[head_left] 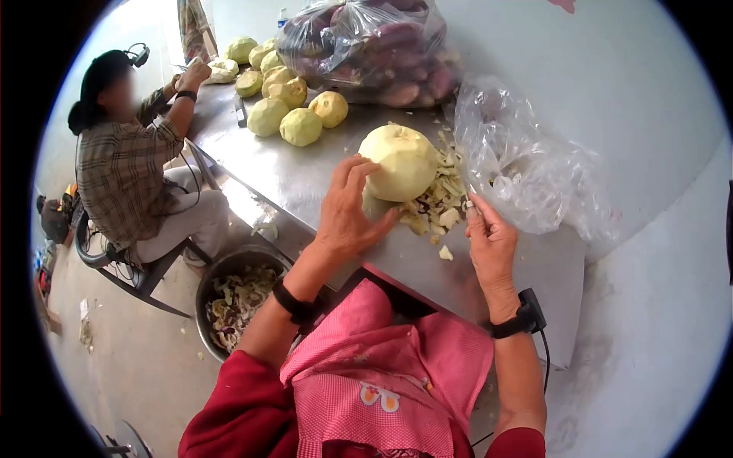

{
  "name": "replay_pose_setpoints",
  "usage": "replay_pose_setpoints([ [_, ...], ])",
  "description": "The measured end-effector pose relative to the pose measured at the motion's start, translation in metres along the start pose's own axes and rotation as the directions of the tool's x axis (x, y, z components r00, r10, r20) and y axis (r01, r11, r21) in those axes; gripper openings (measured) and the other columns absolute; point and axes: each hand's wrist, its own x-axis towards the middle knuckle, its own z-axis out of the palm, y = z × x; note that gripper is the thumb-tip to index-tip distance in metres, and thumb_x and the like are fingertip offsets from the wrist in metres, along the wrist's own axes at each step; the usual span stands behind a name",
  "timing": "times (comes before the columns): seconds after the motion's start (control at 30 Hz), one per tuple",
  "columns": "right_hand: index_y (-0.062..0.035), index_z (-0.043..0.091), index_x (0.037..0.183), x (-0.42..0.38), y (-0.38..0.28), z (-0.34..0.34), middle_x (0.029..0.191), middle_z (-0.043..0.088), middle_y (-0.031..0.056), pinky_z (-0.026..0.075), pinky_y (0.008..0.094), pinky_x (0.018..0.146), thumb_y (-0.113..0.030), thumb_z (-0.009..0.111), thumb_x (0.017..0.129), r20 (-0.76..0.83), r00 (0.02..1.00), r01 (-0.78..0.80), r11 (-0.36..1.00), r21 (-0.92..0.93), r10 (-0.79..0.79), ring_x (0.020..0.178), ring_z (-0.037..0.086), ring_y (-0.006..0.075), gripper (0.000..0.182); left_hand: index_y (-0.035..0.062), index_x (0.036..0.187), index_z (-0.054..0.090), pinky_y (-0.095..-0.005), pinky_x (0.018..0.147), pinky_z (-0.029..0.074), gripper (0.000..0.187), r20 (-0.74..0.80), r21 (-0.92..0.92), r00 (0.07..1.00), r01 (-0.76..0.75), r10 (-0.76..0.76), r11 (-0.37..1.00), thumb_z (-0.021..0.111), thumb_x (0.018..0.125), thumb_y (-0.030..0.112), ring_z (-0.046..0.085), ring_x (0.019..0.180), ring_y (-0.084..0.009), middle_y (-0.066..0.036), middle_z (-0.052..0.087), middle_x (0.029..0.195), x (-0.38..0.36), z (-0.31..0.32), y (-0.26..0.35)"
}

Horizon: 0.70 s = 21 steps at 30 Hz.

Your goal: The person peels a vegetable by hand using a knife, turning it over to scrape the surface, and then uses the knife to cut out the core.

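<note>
A large peeled pale-yellow fruit or vegetable (400, 162) rests on the metal table (321, 172). My left hand (353, 206) touches its left side, with thumb and fingers spread apart. To the right of it, my right hand (490, 237) has its fingers closed in a pinch round a small tool, mostly hidden, perhaps a knife or peeler (469, 204). Peelings and small cut pieces (443, 195) lie between my right hand and the large piece, against its right side.
Several peeled round pieces (300, 127) sit at the back left, beside a clear bag of purple produce (374, 53). A crumpled clear bag (527, 168) lies right. A metal basin of peelings (206, 305) stands on the floor. A seated co-worker (126, 160) works at the table's left end.
</note>
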Motion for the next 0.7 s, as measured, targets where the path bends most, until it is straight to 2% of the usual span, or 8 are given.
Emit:
replay_pose_setpoints([
  [0.17, -0.0071, 0.068, 0.125, 0.001, -0.002, 0.0, 0.064, 0.052, -0.0037, 0.041, 0.0228, 0.056, -0.016, 0.062, 0.098, 0.087, 0.986, -0.143, 0.99, -0.008, 0.144, 0.059, 0.045, 0.0043, 0.029, -0.0004, 0.128, 0.047, -0.0441, 0.098, 0.046, 0.068, 0.022, -0.068, 0.995, 0.098, -0.096, 0.993, 0.08, 0.079, 0.031, 0.052, 0.118, -0.0405, -0.024, 0.05, 0.125, 0.013, -0.001, -0.006],
  [0.23, -0.0067, 0.068, 0.125, 0.0, -0.004, -0.002, 0.064, 0.052, -0.0032, 0.041, 0.023, 0.056, -0.016, 0.062, 0.098, 0.091, 0.988, -0.125, 0.992, -0.002, 0.125, 0.059, 0.046, 0.0044, 0.029, -0.005, 0.132, 0.045, -0.043, 0.096, 0.047, 0.08, 0.022, -0.243, 0.864, 0.493, -0.504, 0.835, 0.074, 0.082, 0.051, 0.056, 0.116, -0.0379, -0.028, 0.05, 0.128, 0.036, -0.001, -0.014],
  [0.37, -0.0057, 0.068, 0.125, 0.0, -0.007, -0.004, 0.064, 0.054, -0.0021, 0.042, 0.0234, 0.056, -0.016, 0.062, 0.098, 0.077, 0.989, -0.127, 0.991, 0.044, 0.123, 0.059, 0.048, 0.0047, 0.029, -0.0089, 0.134, 0.044, -0.0431, 0.085, 0.054, 0.092, 0.17, -0.036, 0.835, 0.536, -0.523, 0.844, 0.065, 0.083, 0.065, 0.061, 0.111, -0.0359, -0.031, 0.051, 0.13, 0.079, -0.004, -0.037],
  [0.43, -0.0057, 0.067, 0.125, -0.001, -0.009, -0.005, 0.064, 0.055, -0.0021, 0.042, 0.0232, 0.056, -0.016, 0.062, 0.098, 0.072, 0.989, -0.131, 0.99, 0.05, 0.127, 0.059, 0.048, 0.0047, 0.029, -0.0119, 0.133, 0.044, -0.043, 0.074, 0.058, 0.1, 0.488, 0.096, 0.517, 0.768, -0.703, 0.633, 0.058, 0.081, 0.072, 0.063, 0.111, -0.0364, -0.033, 0.052, 0.131, 0.101, -0.008, -0.02],
  [0.5, -0.0056, 0.067, 0.125, -0.001, -0.01, -0.005, 0.065, 0.055, -0.0021, 0.042, 0.023, 0.056, -0.016, 0.062, 0.098, 0.065, 0.989, -0.136, 0.989, 0.05, 0.132, 0.058, 0.048, 0.0047, 0.029, -0.0114, 0.132, 0.046, -0.0453, 0.068, 0.059, 0.098, 0.476, 0.092, 0.527, 0.766, -0.704, 0.636, 0.061, 0.08, 0.07, 0.065, 0.106, -0.037, -0.03, 0.058, 0.124, 0.105, 0.005, -0.029],
  [0.6, -0.0051, 0.067, 0.126, -0.001, -0.015, -0.005, 0.066, 0.055, -0.0029, 0.041, 0.0224, 0.055, -0.016, 0.061, 0.099, 0.075, 0.985, -0.162, 0.984, 0.071, 0.157, 0.059, 0.048, 0.004, 0.03, -0.0029, 0.121, 0.057, -0.0301, 0.06, 0.052, 0.072, 0.473, -0.031, 0.54, 0.8, -0.696, 0.599, 0.068, 0.081, 0.055, 0.068, 0.078, -0.0242, -0.014, 0.066, 0.101, 0.103, 0.017, -0.04],
  [0.67, -0.0044, 0.066, 0.127, 0.0, -0.022, -0.006, 0.066, 0.053, -0.0042, 0.04, 0.022, 0.054, -0.015, 0.06, 0.099, 0.132, 0.921, -0.382, 0.915, 0.127, 0.366, 0.059, 0.046, 0.003, 0.03, -0.003, 0.118, 0.059, -0.03, 0.06, 0.052, 0.068, 0.542, -0.135, 0.527, 0.824, -0.655, 0.551, 0.068, 0.082, 0.053, 0.067, 0.08, -0.0218, -0.013, 0.066, 0.1, 0.101, 0.01, -0.047],
  [0.7, -0.0044, 0.066, 0.127, 0.0, -0.019, -0.006, 0.066, 0.053, -0.0042, 0.04, 0.022, 0.054, -0.015, 0.06, 0.099, 0.128, 0.918, -0.39, 0.912, 0.13, 0.374, 0.059, 0.046, 0.003, 0.03, -0.0031, 0.116, 0.061, -0.0299, 0.06, 0.051, 0.064, 0.608, -0.229, 0.517, 0.841, -0.603, 0.49, 0.069, 0.082, 0.051, 0.067, 0.083, -0.0194, -0.012, 0.066, 0.098, 0.1, 0.007, -0.046],
])
